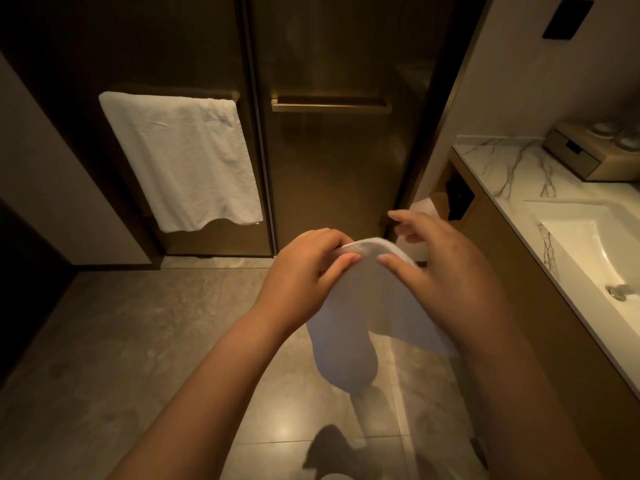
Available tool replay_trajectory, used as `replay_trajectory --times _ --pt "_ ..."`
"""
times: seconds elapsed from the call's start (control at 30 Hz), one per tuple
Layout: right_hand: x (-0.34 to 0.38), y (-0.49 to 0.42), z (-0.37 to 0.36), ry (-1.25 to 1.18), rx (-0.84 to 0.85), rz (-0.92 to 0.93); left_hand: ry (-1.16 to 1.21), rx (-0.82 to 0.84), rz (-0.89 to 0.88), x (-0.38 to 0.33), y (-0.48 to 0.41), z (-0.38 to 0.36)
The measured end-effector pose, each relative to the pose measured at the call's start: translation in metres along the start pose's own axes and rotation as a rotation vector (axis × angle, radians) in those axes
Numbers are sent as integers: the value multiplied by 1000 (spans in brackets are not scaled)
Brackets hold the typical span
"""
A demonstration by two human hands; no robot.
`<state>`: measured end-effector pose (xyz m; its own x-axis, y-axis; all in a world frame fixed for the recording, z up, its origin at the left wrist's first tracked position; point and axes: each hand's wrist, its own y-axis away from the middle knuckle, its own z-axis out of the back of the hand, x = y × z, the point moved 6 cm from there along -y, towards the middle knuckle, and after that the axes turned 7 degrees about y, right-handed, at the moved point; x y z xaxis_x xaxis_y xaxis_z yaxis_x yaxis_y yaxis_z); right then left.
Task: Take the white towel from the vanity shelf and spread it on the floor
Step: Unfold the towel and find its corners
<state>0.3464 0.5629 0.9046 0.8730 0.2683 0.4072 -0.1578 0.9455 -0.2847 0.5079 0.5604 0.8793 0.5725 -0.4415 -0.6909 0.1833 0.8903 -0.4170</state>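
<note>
White towel [349,323] held in the air above the tiled floor [121,341], hanging folded. Left hand [308,271] pinches its top edge; right hand [433,265] has fingers loosely spread, thumb touching the cloth

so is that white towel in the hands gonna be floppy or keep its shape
Probably floppy: the white towel curls over at the top where the left hand grips it, and the rest hangs in loose folds. Likely light for its size too, since a grip on one edge seems enough to hold it up.
</note>
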Motion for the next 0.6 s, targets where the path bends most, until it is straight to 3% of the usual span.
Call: replay_trajectory --times 0.27,0.6 --pt "7 3 -7 -81 -54 76 37 14 -46 0 1 1" --pt "-6 -5 13 -176 -122 19 197 -37 210 41 19 10"
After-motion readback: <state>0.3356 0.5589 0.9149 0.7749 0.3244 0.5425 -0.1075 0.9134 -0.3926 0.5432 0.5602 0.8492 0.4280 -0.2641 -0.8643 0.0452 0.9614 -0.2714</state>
